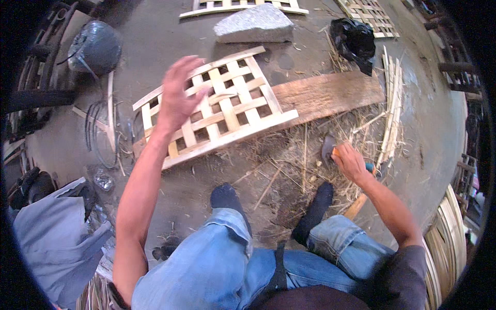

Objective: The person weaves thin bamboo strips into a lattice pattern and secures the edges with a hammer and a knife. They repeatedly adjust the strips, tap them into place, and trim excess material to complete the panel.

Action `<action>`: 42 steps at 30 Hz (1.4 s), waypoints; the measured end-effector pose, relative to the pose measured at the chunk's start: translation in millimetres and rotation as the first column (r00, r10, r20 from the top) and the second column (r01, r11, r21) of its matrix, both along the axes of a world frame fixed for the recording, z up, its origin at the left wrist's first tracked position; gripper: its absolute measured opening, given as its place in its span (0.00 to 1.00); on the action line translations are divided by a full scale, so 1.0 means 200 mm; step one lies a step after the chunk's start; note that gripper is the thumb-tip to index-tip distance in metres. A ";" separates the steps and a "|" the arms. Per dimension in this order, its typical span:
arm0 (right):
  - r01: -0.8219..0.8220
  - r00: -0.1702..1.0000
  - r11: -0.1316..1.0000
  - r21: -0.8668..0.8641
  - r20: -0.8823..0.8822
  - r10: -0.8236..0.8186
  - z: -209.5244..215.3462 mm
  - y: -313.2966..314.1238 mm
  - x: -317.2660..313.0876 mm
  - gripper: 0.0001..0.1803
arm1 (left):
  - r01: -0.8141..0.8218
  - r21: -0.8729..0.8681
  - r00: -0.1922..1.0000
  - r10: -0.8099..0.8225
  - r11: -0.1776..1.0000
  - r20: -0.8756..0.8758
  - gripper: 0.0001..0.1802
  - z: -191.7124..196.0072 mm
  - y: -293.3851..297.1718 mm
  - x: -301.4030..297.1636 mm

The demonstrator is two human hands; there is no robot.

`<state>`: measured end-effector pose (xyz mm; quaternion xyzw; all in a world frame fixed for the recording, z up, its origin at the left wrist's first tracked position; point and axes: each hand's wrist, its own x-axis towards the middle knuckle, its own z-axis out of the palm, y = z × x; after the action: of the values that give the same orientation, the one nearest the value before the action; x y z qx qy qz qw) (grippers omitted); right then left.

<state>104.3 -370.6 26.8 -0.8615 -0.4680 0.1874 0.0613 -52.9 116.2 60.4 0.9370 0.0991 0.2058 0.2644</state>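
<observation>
A pale lattice panel of woven bamboo-like strips (225, 106) lies tilted in front of me, partly on a wooden plank (330, 95). Over its left part is my left hand (181, 90), fingers apart and slightly blurred; I cannot tell whether it touches the strips. To the panel's right, my right hand (351, 163) is closed round a hand tool with an orange handle and a dark, curved metal head (327, 148), low over the floor's shavings. Something teal (370, 168) shows beside that hand, perhaps part of the handle.
A grey stone block (254, 26) stands beyond the panel, near another lattice (369, 14). A black plastic bag (354, 41) sits at the plank's far end. Loose strips (391, 106) lie at the right. A wrapped bundle (95, 46) and grey cloth (57, 237) are at the left.
</observation>
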 end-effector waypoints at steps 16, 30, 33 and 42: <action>0.322 0.813 0.932 0.168 -0.554 -0.181 0.01 1.43 0.33 0.13 | -0.540 -0.606 0.838 0.312 0.584 -0.447 0.21 -0.20 0.50 -0.78; 0.341 0.422 0.865 0.368 -0.882 0.209 0.69 1.19 0.63 0.26 | -0.051 -0.839 0.985 0.166 0.541 0.047 0.22 0.41 0.52 -0.73; 0.375 0.310 0.828 0.417 -0.898 0.312 0.71 1.17 0.62 0.26 | -0.044 -0.788 0.976 0.194 0.614 0.097 0.27 0.41 0.59 -0.70; 0.264 0.770 0.849 0.459 -0.630 0.101 0.75 1.18 0.58 0.17 | -0.152 -0.738 0.985 0.162 0.657 -0.058 0.16 0.40 0.54 -0.60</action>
<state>221.0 -134.1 177.0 -0.7175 -0.4129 0.3285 0.4548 -172.4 224.1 141.3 0.7360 0.2526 0.1761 0.6029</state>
